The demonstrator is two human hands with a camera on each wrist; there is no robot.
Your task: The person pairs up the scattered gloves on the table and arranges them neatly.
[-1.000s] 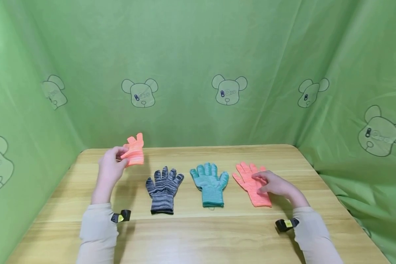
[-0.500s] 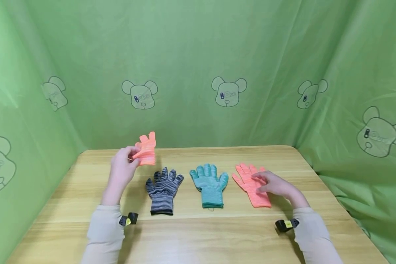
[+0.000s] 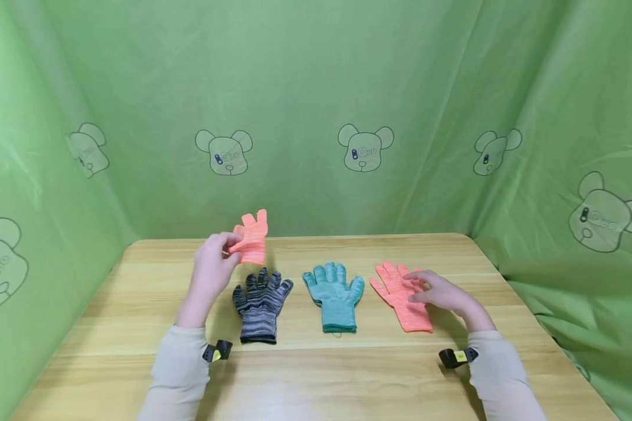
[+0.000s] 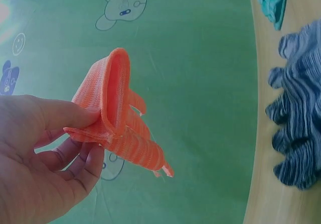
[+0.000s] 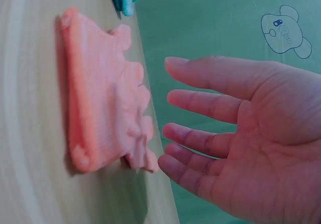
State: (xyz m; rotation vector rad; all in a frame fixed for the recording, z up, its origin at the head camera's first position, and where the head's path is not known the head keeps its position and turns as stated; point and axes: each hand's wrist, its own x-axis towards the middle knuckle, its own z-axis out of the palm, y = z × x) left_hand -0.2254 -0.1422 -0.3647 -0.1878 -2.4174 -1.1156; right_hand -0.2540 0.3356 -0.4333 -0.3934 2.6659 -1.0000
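Note:
My left hand (image 3: 214, 264) pinches an orange knit glove (image 3: 253, 238) between thumb and fingers, held up over the back left of the table. In the left wrist view the cuff of that glove (image 4: 114, 93) gapes toward the camera and its fingers droop away. A second orange glove (image 3: 405, 298) lies flat on the table at the right, fingers pointing to the back. Over it hovers my right hand (image 3: 442, 292), fingers spread and relaxed, holding nothing. The right wrist view shows that hand (image 5: 251, 133) apart from the glove (image 5: 105, 93).
A dark grey striped glove (image 3: 261, 307) lies just in front of the lifted glove, and a teal glove (image 3: 337, 298) lies mid-table. Green curtains (image 3: 295, 88) with bear faces enclose the wooden table (image 3: 316, 380) at the back and sides.
My left hand has moved to the right with the orange glove, from the far left to behind the grey striped glove. The right hand has stayed nearly still.

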